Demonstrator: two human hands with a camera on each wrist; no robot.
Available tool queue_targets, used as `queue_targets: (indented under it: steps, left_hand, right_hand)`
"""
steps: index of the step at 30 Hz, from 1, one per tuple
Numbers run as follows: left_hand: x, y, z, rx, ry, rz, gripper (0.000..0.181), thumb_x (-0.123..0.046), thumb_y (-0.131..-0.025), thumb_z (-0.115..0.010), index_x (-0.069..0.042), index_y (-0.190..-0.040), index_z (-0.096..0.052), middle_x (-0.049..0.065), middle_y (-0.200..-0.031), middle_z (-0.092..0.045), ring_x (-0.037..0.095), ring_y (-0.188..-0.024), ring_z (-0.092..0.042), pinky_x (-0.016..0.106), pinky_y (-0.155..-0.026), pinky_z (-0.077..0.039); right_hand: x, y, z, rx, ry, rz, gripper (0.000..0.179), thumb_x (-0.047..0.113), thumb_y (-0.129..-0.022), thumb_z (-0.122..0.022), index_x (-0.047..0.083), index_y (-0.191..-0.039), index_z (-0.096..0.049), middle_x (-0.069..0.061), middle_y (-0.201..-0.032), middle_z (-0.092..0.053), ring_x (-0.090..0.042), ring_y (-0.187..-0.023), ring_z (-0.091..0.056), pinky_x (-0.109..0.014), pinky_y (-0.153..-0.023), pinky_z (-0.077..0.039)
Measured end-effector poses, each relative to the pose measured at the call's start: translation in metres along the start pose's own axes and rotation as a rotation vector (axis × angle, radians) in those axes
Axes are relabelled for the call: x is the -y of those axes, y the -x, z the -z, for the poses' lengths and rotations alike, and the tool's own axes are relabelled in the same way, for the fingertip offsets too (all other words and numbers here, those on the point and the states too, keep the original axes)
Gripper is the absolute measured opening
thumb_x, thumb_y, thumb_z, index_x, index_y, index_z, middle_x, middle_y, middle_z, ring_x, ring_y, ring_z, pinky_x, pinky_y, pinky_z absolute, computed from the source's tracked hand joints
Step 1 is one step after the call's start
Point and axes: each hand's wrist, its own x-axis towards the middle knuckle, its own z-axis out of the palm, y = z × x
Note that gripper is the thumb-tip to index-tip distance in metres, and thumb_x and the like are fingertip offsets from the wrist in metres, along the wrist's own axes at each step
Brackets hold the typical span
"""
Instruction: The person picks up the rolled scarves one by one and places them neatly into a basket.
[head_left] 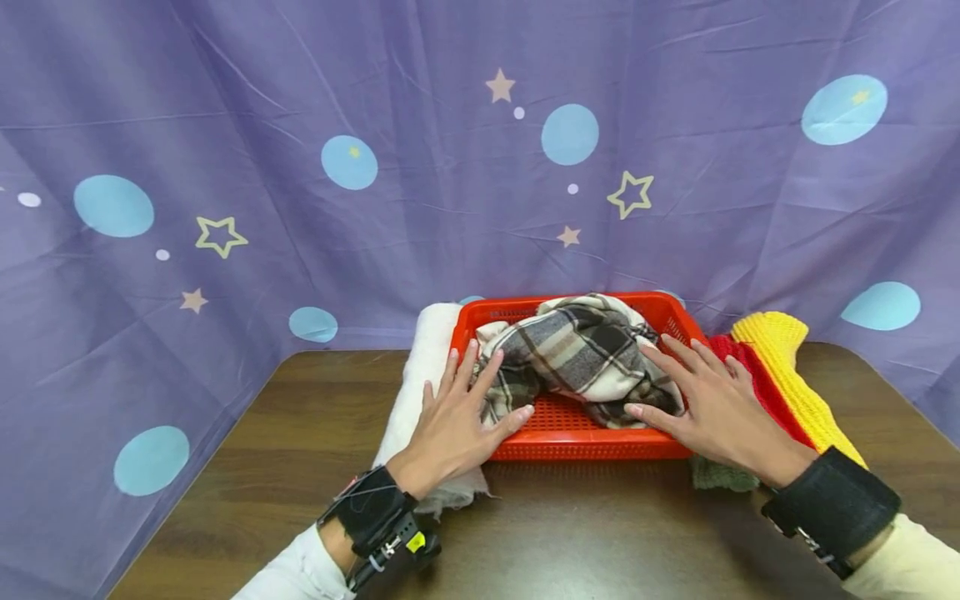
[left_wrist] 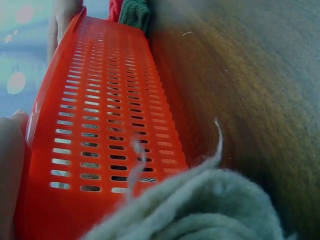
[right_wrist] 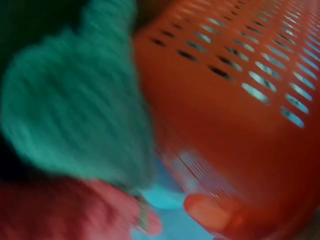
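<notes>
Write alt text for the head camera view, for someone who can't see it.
A person's left hand and right hand, fingers spread, flank a rumpled plaid cloth in a red basket. On the wooden table, a white cloth lies left of the basket, and a red cloth and yellow cloth lie right; a purple curtain hangs behind.

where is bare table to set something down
The wooden table is bare in front of the red basket, between the white cloth and green knit; left of that cloth; and right of the yellow knit. It's crowded at the basket's right end, around the red knit, and inside, where the plaid cloth sits between left hand and right hand.
</notes>
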Motion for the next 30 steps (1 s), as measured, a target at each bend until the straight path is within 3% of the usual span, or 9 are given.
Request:
queue_targets:
  steps: [7, 16, 19, 22, 24, 27, 30]
  left_hand:
    - [-0.003, -0.002, -0.002, 0.035, -0.032, 0.008, 0.088, -0.077, -0.089, -0.047, -0.031, -0.161, -0.025, 0.002, -0.170, -0.006, 0.034, -0.155, -0.005, 0.077, -0.109, -0.013]
    - [-0.005, -0.001, -0.001, 0.034, -0.050, -0.017, 0.087, -0.075, -0.090, -0.048, -0.028, -0.161, -0.027, 0.004, -0.170, -0.008, 0.036, -0.155, -0.006, 0.077, -0.109, -0.016]
    - [-0.004, 0.000, -0.001, 0.040, -0.038, -0.019, 0.086, -0.073, -0.091, -0.048, -0.028, -0.161, -0.027, 0.003, -0.170, -0.008, 0.037, -0.154, -0.010, 0.073, -0.109, -0.024]
    - [-0.003, 0.001, -0.001, 0.038, -0.036, -0.027, 0.084, -0.073, -0.092, -0.047, -0.028, -0.161, -0.028, 0.004, -0.169, -0.012, 0.039, -0.149, -0.028, 0.065, -0.102, -0.039]
    - [-0.002, 0.001, -0.001, 0.037, -0.045, -0.032, 0.084, -0.073, -0.092, -0.047, -0.028, -0.160, -0.029, 0.006, -0.167, -0.022, 0.041, -0.140, -0.041, 0.060, -0.095, -0.045]
    - [-0.001, 0.002, -0.001, 0.013, -0.078, -0.054, 0.076, -0.069, -0.094, -0.048, -0.025, -0.155, -0.042, 0.009, -0.150, -0.052, 0.037, -0.120, -0.059, 0.052, -0.086, -0.050]
    - [0.000, 0.004, -0.003, -0.055, -0.119, -0.112, 0.052, -0.056, -0.096, -0.053, -0.020, -0.131, -0.069, 0.006, -0.116, -0.072, 0.028, -0.099, -0.063, 0.044, -0.075, -0.050]
  right_hand:
    - [-0.005, 0.005, -0.006, -0.064, 0.019, -0.020, 0.083, 0.062, -0.084, -0.069, 0.019, -0.151, -0.047, -0.021, -0.156, -0.040, -0.051, -0.140, -0.031, -0.079, -0.100, -0.017]
    - [-0.011, 0.007, 0.001, 0.060, 0.031, -0.051, 0.085, 0.064, -0.088, -0.063, 0.018, -0.156, -0.039, -0.022, -0.160, -0.032, -0.053, -0.144, -0.025, -0.081, -0.102, -0.019]
    - [-0.012, 0.008, 0.000, 0.067, 0.033, -0.036, 0.084, 0.061, -0.089, -0.064, 0.018, -0.156, -0.039, -0.022, -0.160, -0.033, -0.053, -0.143, -0.027, -0.080, -0.101, -0.023]
    - [-0.013, 0.009, -0.002, 0.047, 0.031, -0.013, 0.083, 0.059, -0.089, -0.066, 0.018, -0.156, -0.040, -0.021, -0.159, -0.035, -0.051, -0.142, -0.032, -0.078, -0.101, -0.027]
    - [-0.013, 0.009, -0.004, 0.030, 0.026, -0.002, 0.082, 0.058, -0.089, -0.066, 0.019, -0.156, -0.040, -0.020, -0.159, -0.036, -0.049, -0.141, -0.035, -0.076, -0.100, -0.030]
    - [-0.012, 0.010, -0.007, 0.008, 0.021, 0.005, 0.080, 0.057, -0.089, -0.066, 0.021, -0.156, -0.040, -0.018, -0.158, -0.038, -0.046, -0.139, -0.040, -0.074, -0.096, -0.037]
    - [-0.011, 0.011, -0.008, -0.005, 0.019, 0.004, 0.078, 0.058, -0.091, -0.064, 0.022, -0.156, -0.041, -0.018, -0.155, -0.042, -0.045, -0.134, -0.046, -0.070, -0.090, -0.044]
